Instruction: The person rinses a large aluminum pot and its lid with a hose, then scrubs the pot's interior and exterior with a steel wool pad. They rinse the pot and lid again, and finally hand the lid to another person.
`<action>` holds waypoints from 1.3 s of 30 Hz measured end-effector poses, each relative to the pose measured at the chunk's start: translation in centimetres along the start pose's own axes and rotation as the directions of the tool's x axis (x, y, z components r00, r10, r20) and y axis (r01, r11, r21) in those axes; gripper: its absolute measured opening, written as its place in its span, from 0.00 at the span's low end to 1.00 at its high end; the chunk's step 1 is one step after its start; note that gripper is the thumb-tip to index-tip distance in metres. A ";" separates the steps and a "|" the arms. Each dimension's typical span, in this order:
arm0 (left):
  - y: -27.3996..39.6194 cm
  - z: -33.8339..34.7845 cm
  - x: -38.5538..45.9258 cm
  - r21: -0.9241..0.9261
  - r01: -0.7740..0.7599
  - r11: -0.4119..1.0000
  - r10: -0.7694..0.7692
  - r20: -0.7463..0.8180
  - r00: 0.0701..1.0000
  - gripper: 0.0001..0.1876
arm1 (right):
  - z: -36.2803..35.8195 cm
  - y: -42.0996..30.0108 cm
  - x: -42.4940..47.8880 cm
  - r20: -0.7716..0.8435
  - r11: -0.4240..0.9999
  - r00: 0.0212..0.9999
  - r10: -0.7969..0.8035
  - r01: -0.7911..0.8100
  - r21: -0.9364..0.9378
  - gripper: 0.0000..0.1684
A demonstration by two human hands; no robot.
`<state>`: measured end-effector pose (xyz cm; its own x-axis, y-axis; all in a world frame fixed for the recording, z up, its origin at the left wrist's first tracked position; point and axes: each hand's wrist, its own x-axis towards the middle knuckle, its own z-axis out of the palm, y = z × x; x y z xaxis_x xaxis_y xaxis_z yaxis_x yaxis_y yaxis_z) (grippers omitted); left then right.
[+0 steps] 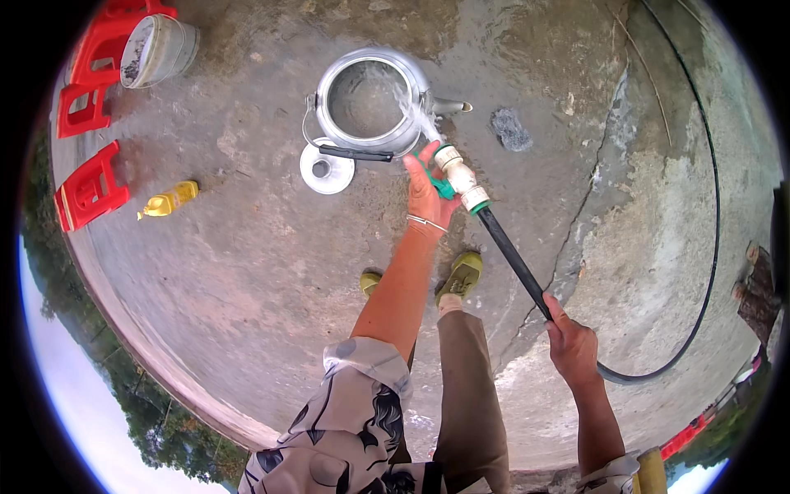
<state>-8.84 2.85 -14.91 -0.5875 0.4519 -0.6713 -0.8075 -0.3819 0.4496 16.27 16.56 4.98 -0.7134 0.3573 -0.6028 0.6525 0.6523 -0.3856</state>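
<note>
My left hand (429, 194) grips the green handle (442, 185) of a white plastic ball valve (460, 177). Behind the valve, my right hand (571, 343) is closed around the black hose (515, 259). Water (426, 120) sprays from the valve's mouth onto the rim and into an open metal kettle (370, 126), whose bottom looks wet. The kettle's bail handle with its black grip (356, 152) hangs down on the near side. Its round lid (327, 176), with a dark knob, lies on the concrete partly under that grip. A grey scouring pad (511, 129) lies right of the spout (453, 106).
Red plastic stools (92, 188) line the left side, near a whitish bucket (162, 52). A yellow bottle (170, 199) lies on the cracked concrete floor (259, 278). The hose curves around at right, near some logs (756, 290). My shoes (463, 275) stand below the kettle.
</note>
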 end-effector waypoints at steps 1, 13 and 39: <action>-1.1 0.7 0.8 0.004 0.025 1.000 -0.025 -0.012 1.000 0.52 | -0.1 1.1 0.0 -0.017 1.000 1.000 0.009 -0.009 -0.003 0.32; 0.8 -6.3 -1.2 0.155 -0.244 0.957 0.280 -0.290 0.915 0.22 | 4.1 -1.7 1.7 0.163 0.993 0.980 -0.111 0.105 0.046 0.35; -2.7 -8.2 -7.9 0.028 -0.359 0.933 0.301 -0.610 0.733 0.20 | 25.0 -22.0 30.8 0.468 0.933 0.828 -0.309 0.168 0.320 0.11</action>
<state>-1.60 -6.34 -15.66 -0.6412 -0.2750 -0.7164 -0.5437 -0.4961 0.6770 -13.63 -3.47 -22.53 -0.6729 -0.2186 -0.7067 0.5706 0.4546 -0.6839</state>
